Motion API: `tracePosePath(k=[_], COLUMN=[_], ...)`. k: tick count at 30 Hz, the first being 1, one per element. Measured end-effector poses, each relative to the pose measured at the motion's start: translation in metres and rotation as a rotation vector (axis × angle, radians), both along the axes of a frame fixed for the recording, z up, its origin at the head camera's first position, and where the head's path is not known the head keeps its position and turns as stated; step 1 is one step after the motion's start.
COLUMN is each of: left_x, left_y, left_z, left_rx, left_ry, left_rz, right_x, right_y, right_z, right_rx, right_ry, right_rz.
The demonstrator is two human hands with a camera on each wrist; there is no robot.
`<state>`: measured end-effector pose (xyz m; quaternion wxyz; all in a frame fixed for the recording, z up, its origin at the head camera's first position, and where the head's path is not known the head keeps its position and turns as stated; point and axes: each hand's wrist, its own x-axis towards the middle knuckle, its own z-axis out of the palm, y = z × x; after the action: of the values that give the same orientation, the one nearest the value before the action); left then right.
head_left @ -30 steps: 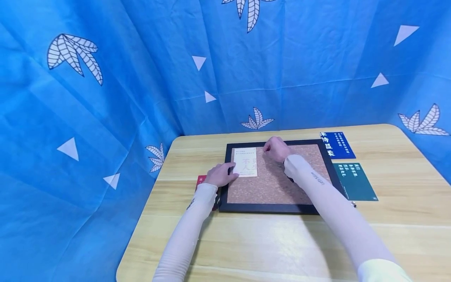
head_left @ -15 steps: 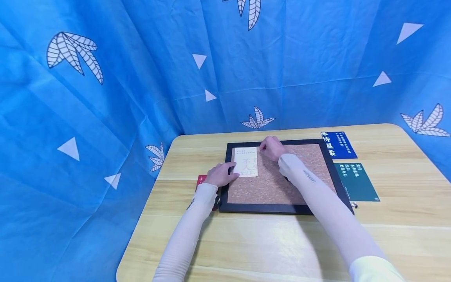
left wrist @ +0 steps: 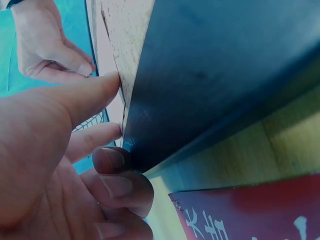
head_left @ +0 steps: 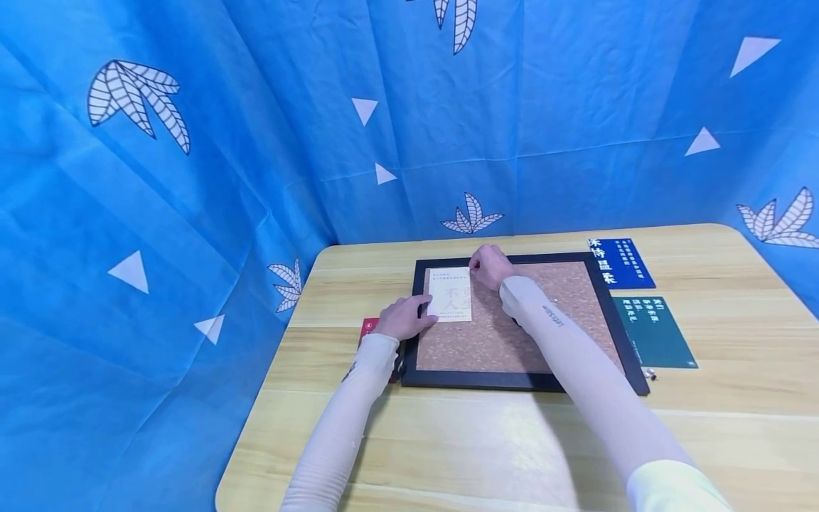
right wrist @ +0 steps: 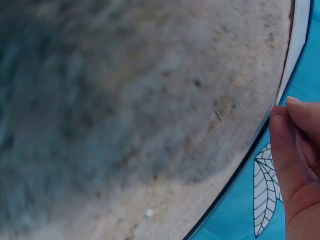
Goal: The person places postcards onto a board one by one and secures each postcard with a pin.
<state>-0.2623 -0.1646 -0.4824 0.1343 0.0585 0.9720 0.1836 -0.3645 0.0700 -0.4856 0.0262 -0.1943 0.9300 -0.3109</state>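
A cream card (head_left: 450, 288) with pink characters lies at the upper left of a cork board (head_left: 476, 345) with a black frame. My left hand (head_left: 403, 318) rests over the frame's left side. In the left wrist view, its thumb (left wrist: 95, 97) and forefinger press the card's edge, while the other fingers bend beside the frame. My right hand (head_left: 491, 267) is at the card's top right corner. In the right wrist view, its thumb and forefinger (right wrist: 282, 140) pinch together right at the card; I cannot tell what small thing is between the tips.
A red card (head_left: 367, 328) lies left of the board, partly hidden by my left arm. A blue card (head_left: 623, 263) and a green card (head_left: 655, 333) lie to the right. Small shiny pieces (head_left: 650, 374) sit by the board's lower right corner. A blue curtain (head_left: 422, 128) hangs behind the table.
My right hand has moved left across the cork to the card's top right corner, fingertips still pinched. The left hand stays on the card. The view has shifted slightly.
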Motion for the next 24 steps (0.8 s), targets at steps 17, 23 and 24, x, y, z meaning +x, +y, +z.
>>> tracePosePath(k=[17, 23, 24], left_x=[-0.003, -0.003, -0.003], left_y=[0.000, -0.001, -0.001], left_z=[-0.003, -0.003, -0.003], left_rx=[-0.003, -0.017, -0.020], left_ry=[-0.002, 0.001, 0.002], left_rz=[-0.017, -0.018, -0.019], right_x=[-0.009, -0.012, -0.013], right_y=[-0.008, -0.011, -0.012], right_z=[0.003, 0.003, 0.003], right_rx=[0.061, 0.077, 0.077], right_ry=[-0.043, -0.024, -0.024], right_rz=[-0.020, -0.007, -0.006])
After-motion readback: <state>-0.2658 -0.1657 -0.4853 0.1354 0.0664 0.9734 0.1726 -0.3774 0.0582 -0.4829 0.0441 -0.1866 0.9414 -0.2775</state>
